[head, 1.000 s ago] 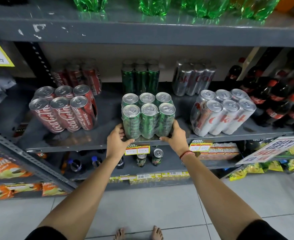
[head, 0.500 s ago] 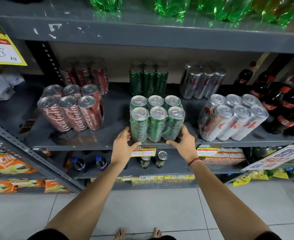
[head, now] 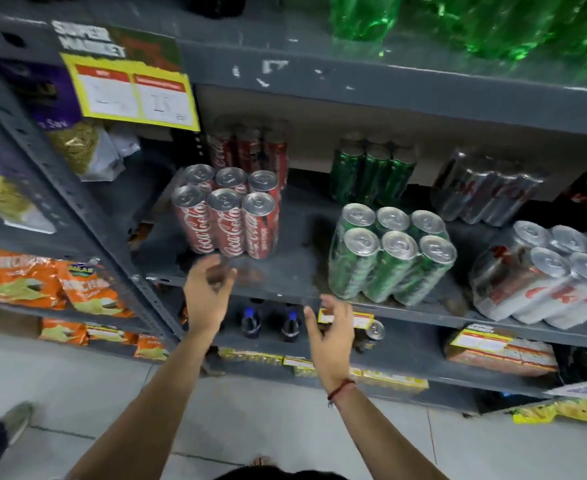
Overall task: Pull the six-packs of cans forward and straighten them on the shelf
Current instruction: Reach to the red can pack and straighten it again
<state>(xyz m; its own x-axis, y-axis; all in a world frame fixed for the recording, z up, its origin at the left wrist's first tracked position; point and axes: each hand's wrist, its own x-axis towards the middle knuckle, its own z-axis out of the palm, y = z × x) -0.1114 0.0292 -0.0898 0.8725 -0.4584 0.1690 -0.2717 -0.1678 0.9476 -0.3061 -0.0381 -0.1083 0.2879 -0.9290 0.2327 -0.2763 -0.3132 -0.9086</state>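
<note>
I see my left hand (head: 209, 292) and right hand (head: 332, 332) open and empty at the grey metal shelf (head: 299, 271) front edge, below the shrink-wrapped red cola six-pack (head: 228, 220).

— Where do the hands sit against the red six-pack (head: 228, 220)?
— The left hand (head: 209, 289) hangs just below its front, fingers spread and blurred, holding nothing. The right hand (head: 332, 327) is lower and to the right, empty too.
— And the green six-pack (head: 390, 254)?
— Right of the red one, at the shelf (head: 295, 271) edge, tilted. A silver six-pack (head: 544, 275) leans farther right.
</note>
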